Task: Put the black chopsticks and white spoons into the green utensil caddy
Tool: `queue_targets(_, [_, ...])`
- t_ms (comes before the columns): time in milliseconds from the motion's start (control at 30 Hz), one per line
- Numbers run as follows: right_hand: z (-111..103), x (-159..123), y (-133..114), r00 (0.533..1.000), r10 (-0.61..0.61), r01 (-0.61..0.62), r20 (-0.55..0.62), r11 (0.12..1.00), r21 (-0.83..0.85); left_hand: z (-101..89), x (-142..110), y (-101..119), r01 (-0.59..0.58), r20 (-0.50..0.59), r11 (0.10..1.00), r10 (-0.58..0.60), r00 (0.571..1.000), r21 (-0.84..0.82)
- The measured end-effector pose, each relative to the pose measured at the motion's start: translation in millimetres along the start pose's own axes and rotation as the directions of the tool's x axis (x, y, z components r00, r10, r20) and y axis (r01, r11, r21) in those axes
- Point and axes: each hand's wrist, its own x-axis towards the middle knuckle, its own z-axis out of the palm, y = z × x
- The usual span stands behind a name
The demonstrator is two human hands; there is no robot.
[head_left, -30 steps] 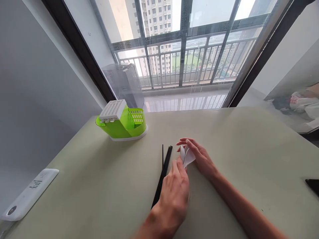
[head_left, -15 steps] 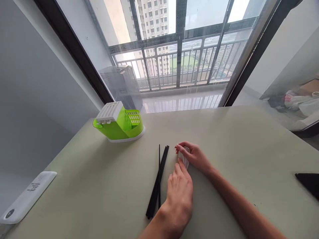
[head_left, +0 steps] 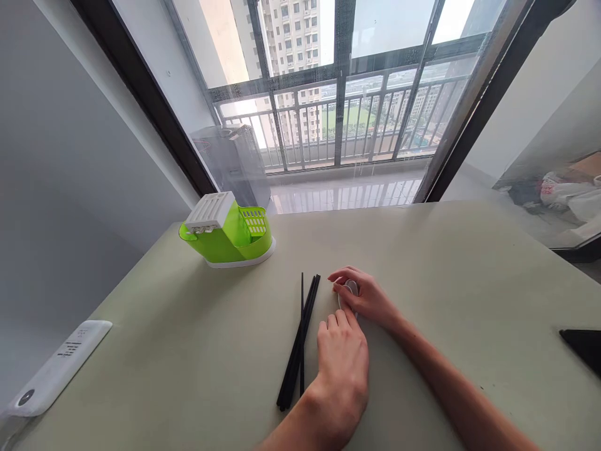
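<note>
White spoons (head_left: 351,286), at least two with their bowls overlapping, lie at the middle of the table between my hands. My right hand (head_left: 369,297) curls around the bowl end from the right, thumb and fingers closed on them. From the near side my left hand (head_left: 344,354) grips the handle end, its fingers bent; the handles are mostly hidden under it. Just left of my hands lies a bundle of black chopsticks (head_left: 297,351), with one chopstick crossing the others.
A green utensil holder (head_left: 230,244) with a white slotted top stands at the back left of the pale table (head_left: 197,351). A white power strip-like bar (head_left: 63,366) lies at the left edge. A black pointed object (head_left: 585,347) shows at the right edge. Glass doors stand beyond.
My right fingers have shifted slightly around the bowls, and the overlapping spoon bowls show more clearly. My left hand has moved slightly right and its fingers are more bent.
</note>
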Motion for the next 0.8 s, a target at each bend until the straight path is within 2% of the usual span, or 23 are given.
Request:
queue_targets(167, [-2,0,2,0.997,-0.048,0.045,0.06,0.998,0.036,-0.7,-7,-3,-0.014,-0.037,1.0,0.013,0.999,-0.011])
queue_targets(267, [-3,0,2,0.995,-0.051,0.046,0.083,0.997,0.058,-6.7,-16,-14,-0.038,-0.075,0.996,0.032,0.997,-0.075])
queue_targets(367, [-4,0,2,0.994,-0.047,0.04,0.095,0.996,0.077,-17.5,-22,-40,-0.092,-0.163,0.983,0.065,0.985,-0.162])
queue_targets(433, [-4,0,1,0.995,-0.039,0.032,0.095,0.997,0.069,-25.8,-20,-67,-0.11,-0.281,0.972,0.049,0.958,-0.206])
queue_targets(500, [-5,0,-1,0.995,-0.027,0.023,0.094,0.999,0.048,-33.8,-13,-102,-0.083,-0.449,0.972,-0.025,0.893,-0.221])
queue_targets(600, [-5,0,-3,0.997,-0.013,0.011,0.079,1.0,0.027,-44.8,2,-159,0.01,-0.677,0.973,-0.169,0.716,-0.232])
queue_targets(667, [-5,-1,-5,0.999,0.001,-0.002,0.054,1.0,0.028,-51.1,11,-195,0.082,-0.755,0.961,-0.258,0.603,-0.263])
queue_targets(700, [-5,-1,-5,0.999,0.011,-0.012,0.042,0.999,0.035,-53.8,14,-211,0.106,-0.77,0.954,-0.29,0.568,-0.281])
queue_targets(733, [-5,-1,-5,0.999,0.022,-0.023,0.034,0.999,0.044,-55.9,17,-226,0.128,-0.773,0.947,-0.314,0.551,-0.293])
queue_targets(800, [-5,-2,-5,0.999,0.042,-0.043,0.025,0.997,0.067,-58.2,22,-251,0.158,-0.749,0.939,-0.339,0.569,-0.305])
